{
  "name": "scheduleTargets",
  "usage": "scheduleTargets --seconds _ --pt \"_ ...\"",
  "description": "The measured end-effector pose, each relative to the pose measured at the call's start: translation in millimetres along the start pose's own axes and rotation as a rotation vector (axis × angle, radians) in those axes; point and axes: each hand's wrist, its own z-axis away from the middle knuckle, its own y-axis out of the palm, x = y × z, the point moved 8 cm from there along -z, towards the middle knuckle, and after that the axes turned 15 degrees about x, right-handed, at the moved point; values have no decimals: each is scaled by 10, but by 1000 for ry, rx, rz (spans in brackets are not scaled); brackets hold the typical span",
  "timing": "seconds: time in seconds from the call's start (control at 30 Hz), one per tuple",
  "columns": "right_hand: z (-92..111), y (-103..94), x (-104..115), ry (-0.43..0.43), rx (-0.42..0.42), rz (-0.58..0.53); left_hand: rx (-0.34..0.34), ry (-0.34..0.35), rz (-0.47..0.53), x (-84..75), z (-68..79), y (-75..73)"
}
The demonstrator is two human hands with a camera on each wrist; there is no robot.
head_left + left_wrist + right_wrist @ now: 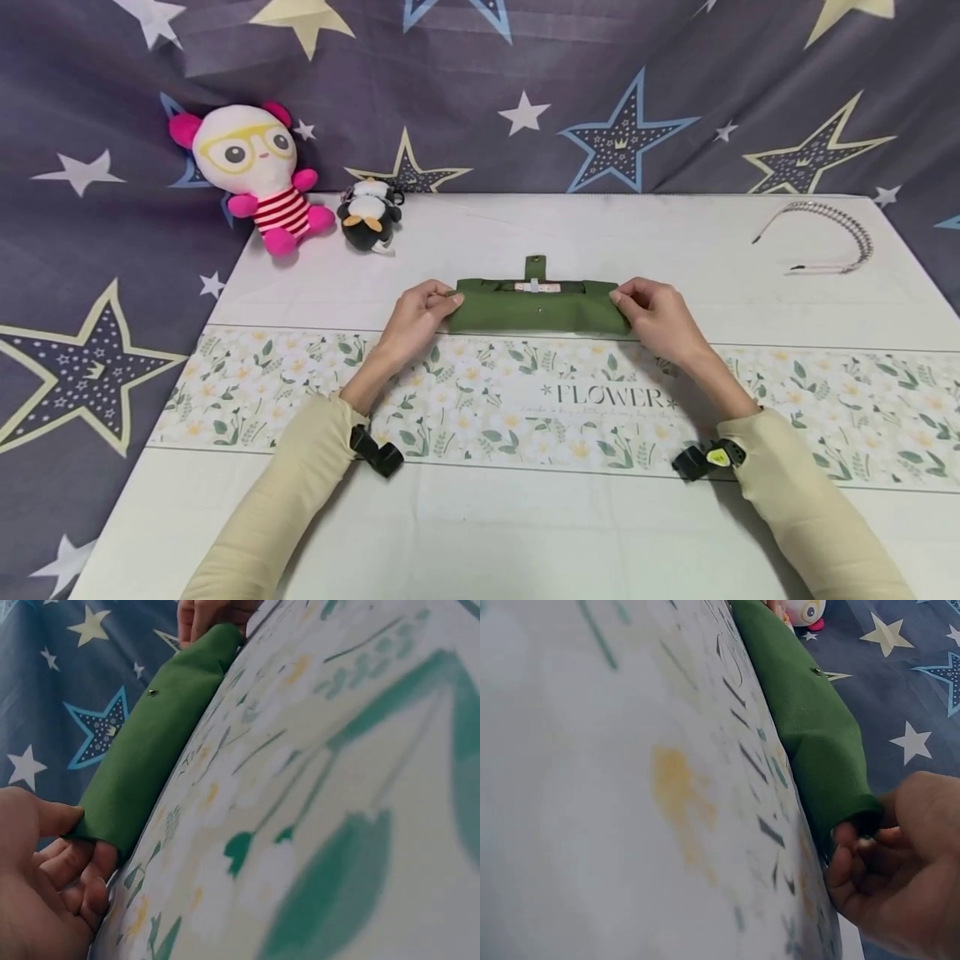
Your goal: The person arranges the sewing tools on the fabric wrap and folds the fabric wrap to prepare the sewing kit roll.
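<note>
A long green pouch (510, 315) lies across the table at the upper edge of the floral band. Its snap tab (536, 267) points away to the back, and a small metal stud shows on the front. Through the opening along the top I see a pale pink-and-white item (537, 287) inside. My left hand (417, 315) pinches the pouch's left end, thumb on top and fingers beneath in the left wrist view. At the other end my right hand (658, 315) pinches the right corner; the right wrist view shows fingertips at the end's edge (866, 817).
A pink-and-white plush toy (258, 179) sits at the back left, with a small penguin plush (369, 215) beside it. A headband (847, 225) lies at the back right. Behind the table (465, 525) hangs a dark star-patterned cloth (465, 108).
</note>
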Motion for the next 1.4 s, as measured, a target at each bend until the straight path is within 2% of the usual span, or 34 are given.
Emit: scheduleTargets --seconds 0.17,0.37,0.5,0.7,1.0,1.2,1.4 --pt "1 22 0 -3 -13 -17 1 2 31 41 50 4" --pt "42 34 32 -55 -32 -2 21 41 26 73 80 9" --pt "128 43 20 -57 13 -1 1 67 6 55 68 17" --pt "223 86 -51 -41 117 -42 -19 65 -14 40 67 19" --pt "187 101 -44 -100 136 -75 -56 20 -61 25 73 -31" --pt "146 140 -45 -29 172 -100 -68 17 -66 14 88 -67" --pt "113 149 -31 46 154 -61 -67 49 -131 -44 42 -87"
